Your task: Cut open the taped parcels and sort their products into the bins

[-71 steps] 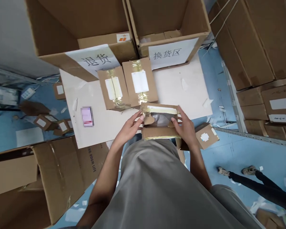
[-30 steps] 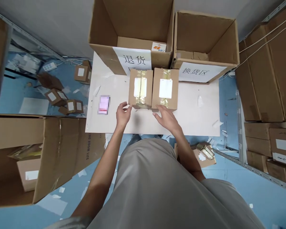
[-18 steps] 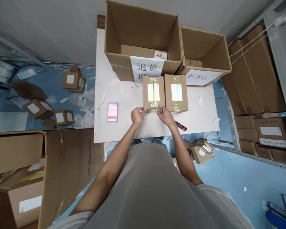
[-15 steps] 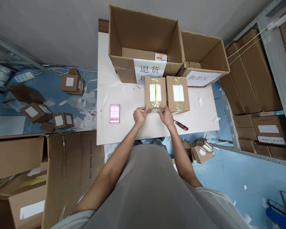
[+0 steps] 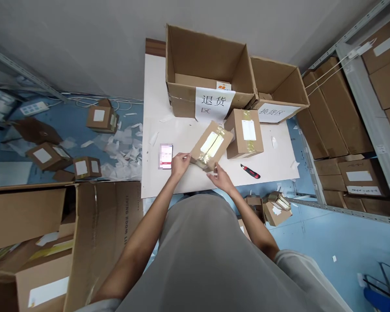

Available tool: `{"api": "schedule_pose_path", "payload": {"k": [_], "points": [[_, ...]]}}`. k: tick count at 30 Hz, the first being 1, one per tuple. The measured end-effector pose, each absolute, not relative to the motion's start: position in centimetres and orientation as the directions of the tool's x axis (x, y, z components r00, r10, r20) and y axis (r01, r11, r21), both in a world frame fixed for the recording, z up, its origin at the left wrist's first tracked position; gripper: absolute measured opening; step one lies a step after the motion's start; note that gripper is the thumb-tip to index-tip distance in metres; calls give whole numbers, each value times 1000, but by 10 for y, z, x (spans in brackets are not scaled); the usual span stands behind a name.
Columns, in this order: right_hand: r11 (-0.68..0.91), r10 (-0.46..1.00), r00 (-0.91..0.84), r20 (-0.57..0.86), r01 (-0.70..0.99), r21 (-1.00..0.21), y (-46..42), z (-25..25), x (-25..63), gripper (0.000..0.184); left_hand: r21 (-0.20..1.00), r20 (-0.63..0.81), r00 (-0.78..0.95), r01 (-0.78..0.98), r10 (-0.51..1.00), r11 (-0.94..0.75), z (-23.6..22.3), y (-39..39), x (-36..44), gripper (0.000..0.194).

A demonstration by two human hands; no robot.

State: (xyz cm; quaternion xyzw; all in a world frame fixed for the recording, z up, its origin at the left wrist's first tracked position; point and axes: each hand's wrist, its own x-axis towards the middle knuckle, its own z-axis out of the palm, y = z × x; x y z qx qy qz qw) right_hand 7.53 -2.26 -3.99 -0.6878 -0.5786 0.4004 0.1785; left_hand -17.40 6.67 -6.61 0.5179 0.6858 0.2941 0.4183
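Note:
A small taped cardboard box (image 5: 199, 145) with a white label sits turned at an angle above the white table (image 5: 156, 186). My left hand (image 5: 180, 165) grips its near left corner. The fingers of my right hand (image 5: 221, 178) are closed on its near right corner. Clear tape runs along the top over the label. To its right stands a second taped box (image 5: 234, 138), also with a white label. A red and black utility knife (image 5: 251, 171) lies to the right of my right hand. A phone (image 5: 166, 156) with a lit screen lies left of my left hand.
Two large open cartons with paper signs, a left carton (image 5: 182, 99) and a right carton (image 5: 281, 93), stand at the table's back. A big open carton (image 5: 108, 225) is at lower left. Boxes fill a metal shelf (image 5: 360, 82) on the right. Paper scraps (image 5: 126, 151) litter the floor.
Both hands have swung the small box to the left, away from the second box, turning it at an angle. The view has shifted slightly.

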Motion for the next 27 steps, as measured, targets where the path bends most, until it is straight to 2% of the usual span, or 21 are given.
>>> {"api": "schedule_pose_path", "payload": {"k": [3,5,7,10,13,17,20,23,27], "points": [[-205,950,-25,-310,699,-685,-18,-31,91,59,826,-320,-159,437,934,357,-74,39,-207,34],[-180,980,81,-180,736,-652,13,-28,114,57,817,-366,-152,420,918,395,-79,19,-217,35],[-138,989,140,-47,762,-633,55,-29,138,62,814,-410,-102,407,907,414,-82,2,-214,33],[-141,990,98,-101,740,-658,108,-39,157,62,821,-458,1,385,889,422,-85,-15,-193,33],[-167,985,96,-143,731,-662,124,-49,160,62,830,-479,69,362,875,426,-87,-21,-172,47],[-173,982,80,-170,736,-654,82,-58,160,56,847,-481,86,301,872,438,-94,-23,-175,74],[-224,971,89,-223,669,-708,22,-66,161,50,849,-490,-9,219,872,480,-104,-29,-197,88],[-344,931,75,-357,502,-793,-32,-77,160,50,840,-509,-114,153,853,521,-116,-37,-216,91],[-434,888,50,-457,421,-797,-62,-94,153,62,775,-576,-193,181,795,605,-127,-42,-219,77]]}}
